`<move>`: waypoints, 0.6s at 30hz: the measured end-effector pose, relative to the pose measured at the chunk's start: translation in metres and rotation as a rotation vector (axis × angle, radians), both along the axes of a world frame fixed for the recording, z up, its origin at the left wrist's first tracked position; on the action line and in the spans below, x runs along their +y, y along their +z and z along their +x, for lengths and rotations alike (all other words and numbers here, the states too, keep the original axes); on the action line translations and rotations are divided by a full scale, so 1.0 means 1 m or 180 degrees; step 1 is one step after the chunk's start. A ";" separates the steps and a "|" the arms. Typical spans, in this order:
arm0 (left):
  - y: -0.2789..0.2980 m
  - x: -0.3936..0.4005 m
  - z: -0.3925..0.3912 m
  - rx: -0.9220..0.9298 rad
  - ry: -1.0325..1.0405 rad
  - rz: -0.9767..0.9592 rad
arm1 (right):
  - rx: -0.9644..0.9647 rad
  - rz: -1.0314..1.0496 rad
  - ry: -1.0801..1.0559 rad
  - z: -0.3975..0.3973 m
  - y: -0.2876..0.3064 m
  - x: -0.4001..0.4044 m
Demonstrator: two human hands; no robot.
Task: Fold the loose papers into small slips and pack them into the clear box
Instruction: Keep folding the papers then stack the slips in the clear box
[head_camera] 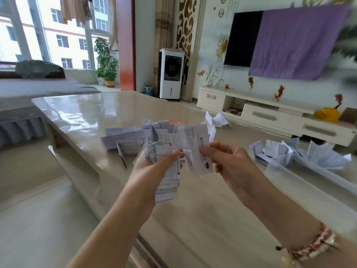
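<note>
My left hand (pixel 154 167) grips a thick stack of folded white slips (pixel 167 187) that hangs below its fingers. My right hand (pixel 229 161) pinches a printed paper (pixel 199 149) held upright between both hands, and my left fingertips touch its left edge. Behind them a pile of folded papers (pixel 131 139) lies on the glossy beige table (pixel 87 113). At the right, loose crumpled papers (pixel 301 151) fill what looks like the clear box (pixel 328 174), its walls blurred.
More loose papers (pixel 216 119) lie on the floor near the white TV cabinet (pixel 270 113). A white air cooler (pixel 171 73) stands at the back. A grey sofa (pixel 29 93) runs along the left, beyond the table's edge.
</note>
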State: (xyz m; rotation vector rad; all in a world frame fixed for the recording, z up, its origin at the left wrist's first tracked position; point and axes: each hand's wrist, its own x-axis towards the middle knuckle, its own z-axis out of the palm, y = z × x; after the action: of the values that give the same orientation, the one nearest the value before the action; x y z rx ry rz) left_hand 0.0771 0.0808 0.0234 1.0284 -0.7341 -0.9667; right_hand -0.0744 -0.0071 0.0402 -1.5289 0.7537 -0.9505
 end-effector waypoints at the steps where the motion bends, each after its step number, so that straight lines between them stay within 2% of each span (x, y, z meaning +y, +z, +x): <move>1: 0.000 -0.001 -0.007 0.0019 -0.0161 -0.0055 | 0.0078 0.0020 0.0071 -0.003 -0.001 0.000; 6: -0.003 -0.008 -0.021 -0.0050 -0.0522 -0.0020 | 0.0209 0.0178 0.0213 -0.011 -0.007 0.000; 11: -0.007 -0.014 -0.025 -0.0078 -0.0477 0.0203 | 0.0615 -0.0397 -0.0145 -0.019 -0.004 -0.002; 15: -0.009 -0.016 -0.025 0.0240 -0.0435 0.0450 | 0.0428 -0.0502 -0.0245 -0.028 0.000 -0.005; 18: -0.011 -0.016 -0.023 0.0418 -0.0530 0.0680 | 0.0019 -0.0435 -0.0029 -0.029 0.001 0.001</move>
State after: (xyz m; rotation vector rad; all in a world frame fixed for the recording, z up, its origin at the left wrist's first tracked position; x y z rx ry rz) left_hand 0.0537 0.0652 0.0125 1.0889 -0.6238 -1.2658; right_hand -0.1029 -0.0056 0.0417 -1.6487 0.7124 -1.0221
